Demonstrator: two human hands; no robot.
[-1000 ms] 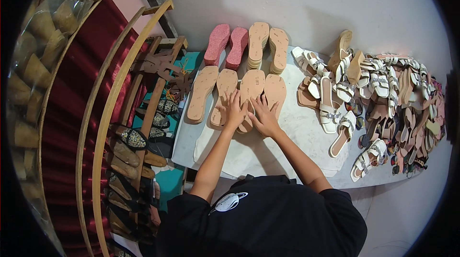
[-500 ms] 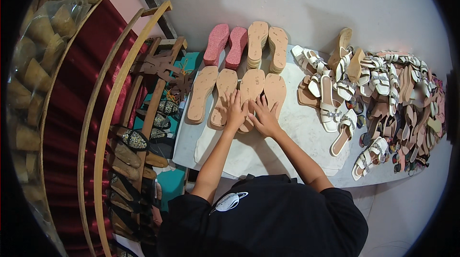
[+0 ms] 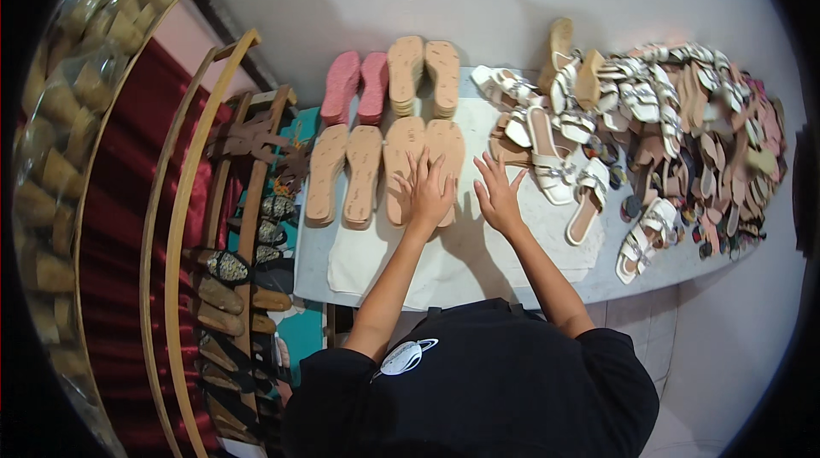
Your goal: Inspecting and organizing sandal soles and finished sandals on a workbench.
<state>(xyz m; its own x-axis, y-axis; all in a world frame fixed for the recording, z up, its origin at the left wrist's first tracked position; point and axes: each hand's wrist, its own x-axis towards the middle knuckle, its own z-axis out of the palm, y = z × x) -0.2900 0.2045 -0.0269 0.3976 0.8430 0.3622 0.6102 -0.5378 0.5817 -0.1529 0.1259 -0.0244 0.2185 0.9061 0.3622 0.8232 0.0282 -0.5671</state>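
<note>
The left hand (image 3: 424, 193) lies flat with fingers spread on a tan sole pair (image 3: 424, 151) near the middle of the tabletop (image 3: 521, 266), pressing down and gripping nothing; another tan pair (image 3: 346, 172) lies just to its left; the right hand (image 3: 496, 194) hovers open just right of the soles, over the white cloth (image 3: 461, 257), holding nothing; white sandals (image 3: 555, 168) lie beside it toward the right edge.
</note>
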